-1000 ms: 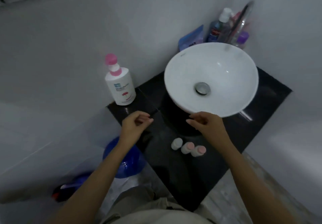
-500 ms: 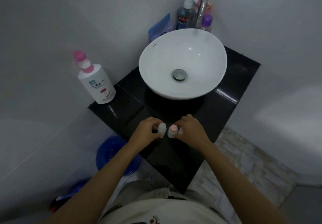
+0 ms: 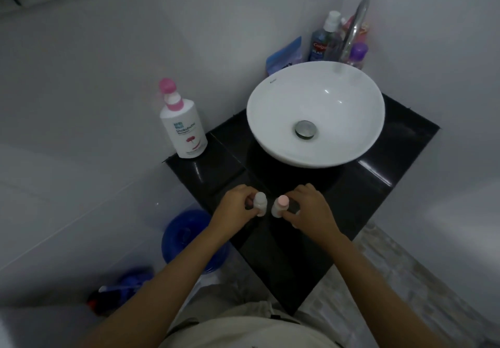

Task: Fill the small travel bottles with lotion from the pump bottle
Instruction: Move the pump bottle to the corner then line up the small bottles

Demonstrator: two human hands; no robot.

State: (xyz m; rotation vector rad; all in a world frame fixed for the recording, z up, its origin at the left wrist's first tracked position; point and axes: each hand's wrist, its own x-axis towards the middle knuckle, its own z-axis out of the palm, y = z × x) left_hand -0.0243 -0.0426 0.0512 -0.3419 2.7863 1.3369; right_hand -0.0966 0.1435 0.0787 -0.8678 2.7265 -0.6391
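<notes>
Now, head view: left hand (image 3: 234, 209) gripping white-capped travel bottle (image 3: 260, 203), fingers closed round its body. Right hand (image 3: 308, 207) closing on pink-capped travel bottle (image 3: 280, 206); whether it hides another bottle, cannot tell. Both bottles standing upright, just beside each other, near front of black counter (image 3: 378, 185). Pump bottle (image 3: 183, 128) sitting on counter's back-left corner, well apart from hands, beside white basin (image 3: 316, 112).

Both bare forearms reach up from the bottom edge to mid-frame, where the left hand (image 3: 237, 207) and the right hand (image 3: 309, 206) sit close together, knuckles up, fingers curled in a pinching grasp.
</notes>
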